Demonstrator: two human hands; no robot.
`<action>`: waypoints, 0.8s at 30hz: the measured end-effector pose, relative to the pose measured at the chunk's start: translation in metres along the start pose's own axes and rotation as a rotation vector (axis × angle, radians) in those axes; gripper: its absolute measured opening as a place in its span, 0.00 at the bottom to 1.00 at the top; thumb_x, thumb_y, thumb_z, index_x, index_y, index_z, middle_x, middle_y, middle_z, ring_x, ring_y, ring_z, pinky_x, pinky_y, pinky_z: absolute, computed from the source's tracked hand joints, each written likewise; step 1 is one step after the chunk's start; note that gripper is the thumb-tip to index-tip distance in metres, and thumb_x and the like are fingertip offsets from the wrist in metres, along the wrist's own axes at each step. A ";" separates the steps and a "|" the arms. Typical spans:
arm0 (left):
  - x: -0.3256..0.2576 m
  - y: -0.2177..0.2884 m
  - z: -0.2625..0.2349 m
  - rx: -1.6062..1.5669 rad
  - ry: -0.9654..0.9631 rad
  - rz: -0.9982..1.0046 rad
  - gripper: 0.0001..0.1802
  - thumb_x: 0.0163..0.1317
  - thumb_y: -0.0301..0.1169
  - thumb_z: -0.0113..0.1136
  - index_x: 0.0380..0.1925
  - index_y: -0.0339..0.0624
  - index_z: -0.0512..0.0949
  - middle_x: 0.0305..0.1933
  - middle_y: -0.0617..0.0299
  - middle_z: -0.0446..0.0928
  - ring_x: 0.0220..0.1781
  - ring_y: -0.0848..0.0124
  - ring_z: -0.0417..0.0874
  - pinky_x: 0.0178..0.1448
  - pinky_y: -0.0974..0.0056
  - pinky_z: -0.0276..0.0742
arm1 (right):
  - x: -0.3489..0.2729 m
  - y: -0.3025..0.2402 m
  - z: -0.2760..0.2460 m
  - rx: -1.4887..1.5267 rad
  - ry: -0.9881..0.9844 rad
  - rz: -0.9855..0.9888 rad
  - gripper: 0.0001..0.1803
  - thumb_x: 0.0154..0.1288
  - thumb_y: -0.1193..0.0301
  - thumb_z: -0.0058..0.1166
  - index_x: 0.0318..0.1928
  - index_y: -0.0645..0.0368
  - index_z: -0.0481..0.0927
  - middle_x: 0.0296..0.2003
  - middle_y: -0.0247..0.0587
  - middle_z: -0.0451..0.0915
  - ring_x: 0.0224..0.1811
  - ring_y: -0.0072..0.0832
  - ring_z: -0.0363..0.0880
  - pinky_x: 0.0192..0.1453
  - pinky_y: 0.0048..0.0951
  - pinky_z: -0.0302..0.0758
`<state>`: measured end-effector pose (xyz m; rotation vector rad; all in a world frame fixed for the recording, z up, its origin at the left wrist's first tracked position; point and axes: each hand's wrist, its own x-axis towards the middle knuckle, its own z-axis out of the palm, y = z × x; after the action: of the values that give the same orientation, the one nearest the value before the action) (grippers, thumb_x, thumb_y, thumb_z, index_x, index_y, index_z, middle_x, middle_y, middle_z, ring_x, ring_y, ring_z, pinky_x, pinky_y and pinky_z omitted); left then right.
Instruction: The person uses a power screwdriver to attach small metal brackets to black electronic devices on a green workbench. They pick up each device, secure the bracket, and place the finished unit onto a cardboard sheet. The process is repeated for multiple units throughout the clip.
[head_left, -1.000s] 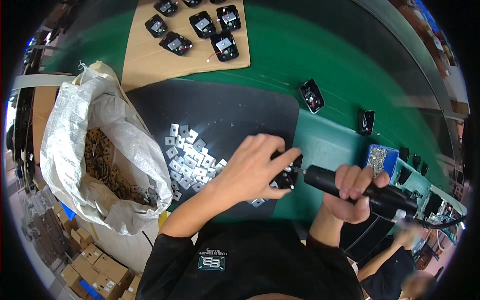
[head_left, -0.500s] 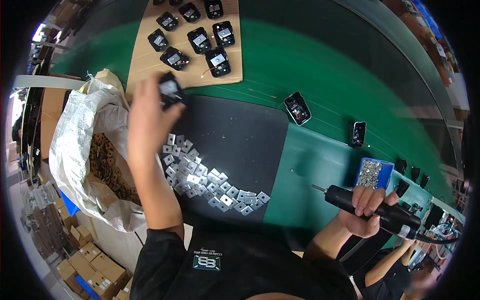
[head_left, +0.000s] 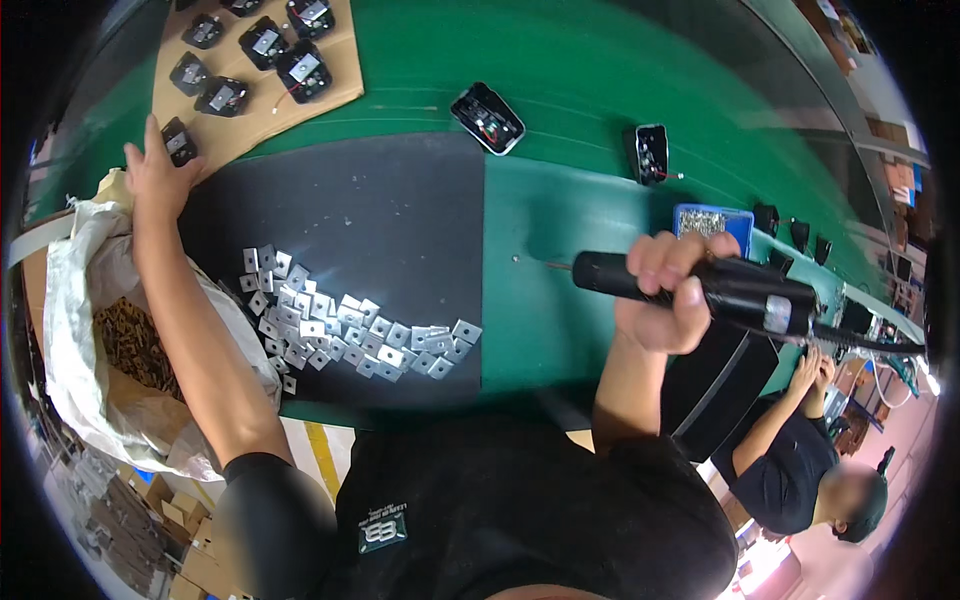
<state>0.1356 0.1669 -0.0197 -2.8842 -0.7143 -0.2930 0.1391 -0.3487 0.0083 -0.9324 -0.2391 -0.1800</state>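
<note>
My left hand (head_left: 160, 172) is at the near edge of the cardboard sheet (head_left: 320, 90), its fingers spread. Between its thumb and fingers lies a black plastic housing (head_left: 180, 143), resting on the cardboard; whether the fingertips touch it is hard to see. My right hand (head_left: 665, 295) is wrapped around a black electric screwdriver (head_left: 755, 290), held over the green mat. Its thin bit points left, near a small screw (head_left: 515, 258) on the mat. Square metal plates (head_left: 350, 335), each with a hole, lie heaped on the black mat (head_left: 360, 210).
Several black housings with metal plates (head_left: 303, 68) stand on the cardboard. Two open housings (head_left: 488, 118) lie farther right, near a blue tray of screws (head_left: 742, 225). At left hangs a white woven sack (head_left: 70, 330) of small brown parts. A co-worker (head_left: 790, 460) sits at right.
My left hand has carried the housing onto the cardboard and its fingers have spread. My right hand has brought the screwdriver toward the loose screw. The whole view has swung right.
</note>
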 end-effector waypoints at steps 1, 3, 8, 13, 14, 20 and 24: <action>-0.012 0.018 -0.014 0.053 0.197 0.086 0.45 0.50 0.34 0.71 0.68 0.44 0.61 0.60 0.41 0.72 0.55 0.41 0.77 0.56 0.50 0.75 | -0.001 0.006 0.006 -0.021 -0.005 0.025 0.26 0.57 0.70 0.61 0.55 0.54 0.66 0.24 0.34 0.69 0.21 0.26 0.68 0.29 0.34 0.70; -0.038 0.074 -0.049 -0.111 0.377 0.239 0.36 0.51 0.33 0.70 0.62 0.43 0.69 0.58 0.45 0.73 0.52 0.44 0.79 0.55 0.52 0.75 | -0.006 0.016 0.011 -0.052 -0.019 0.041 0.26 0.56 0.71 0.62 0.54 0.54 0.66 0.24 0.35 0.70 0.21 0.27 0.69 0.29 0.34 0.70; -0.140 0.137 -0.105 -0.606 -0.301 0.302 0.15 0.54 0.29 0.68 0.41 0.36 0.79 0.44 0.51 0.79 0.46 0.55 0.80 0.50 0.55 0.74 | -0.007 0.023 0.020 -0.085 -0.007 0.072 0.26 0.57 0.71 0.63 0.55 0.54 0.66 0.22 0.34 0.69 0.21 0.26 0.69 0.29 0.33 0.70; -0.179 0.127 -0.104 -0.421 -0.208 0.162 0.18 0.52 0.28 0.68 0.43 0.38 0.78 0.45 0.52 0.76 0.47 0.51 0.77 0.51 0.53 0.74 | 0.000 0.006 0.011 -0.060 -0.077 0.011 0.26 0.59 0.68 0.60 0.57 0.53 0.67 0.25 0.31 0.69 0.22 0.23 0.67 0.29 0.31 0.67; -0.180 0.122 -0.104 -0.391 -0.163 0.138 0.18 0.52 0.28 0.68 0.44 0.38 0.78 0.45 0.52 0.76 0.48 0.51 0.77 0.51 0.53 0.74 | 0.000 0.000 0.010 -0.053 -0.086 0.004 0.26 0.60 0.67 0.59 0.57 0.53 0.67 0.26 0.30 0.69 0.22 0.23 0.66 0.29 0.31 0.66; -0.181 0.107 -0.090 -0.455 -0.248 0.157 0.10 0.50 0.23 0.65 0.34 0.36 0.80 0.46 0.50 0.75 0.49 0.50 0.77 0.55 0.52 0.73 | -0.003 -0.018 0.003 0.003 -0.184 0.011 0.29 0.59 0.70 0.58 0.61 0.54 0.65 0.29 0.29 0.67 0.24 0.21 0.65 0.32 0.29 0.62; -0.173 0.105 -0.086 -0.502 -0.248 0.188 0.11 0.49 0.24 0.64 0.35 0.38 0.77 0.41 0.49 0.77 0.46 0.49 0.77 0.52 0.52 0.74 | -0.012 -0.023 0.004 0.123 -0.090 0.000 0.22 0.60 0.71 0.57 0.54 0.56 0.68 0.26 0.27 0.63 0.25 0.16 0.63 0.37 0.22 0.60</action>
<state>0.0223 -0.0193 0.0141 -3.4817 -0.4443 -0.0998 0.1215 -0.3581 0.0250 -0.8193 -0.3297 -0.1220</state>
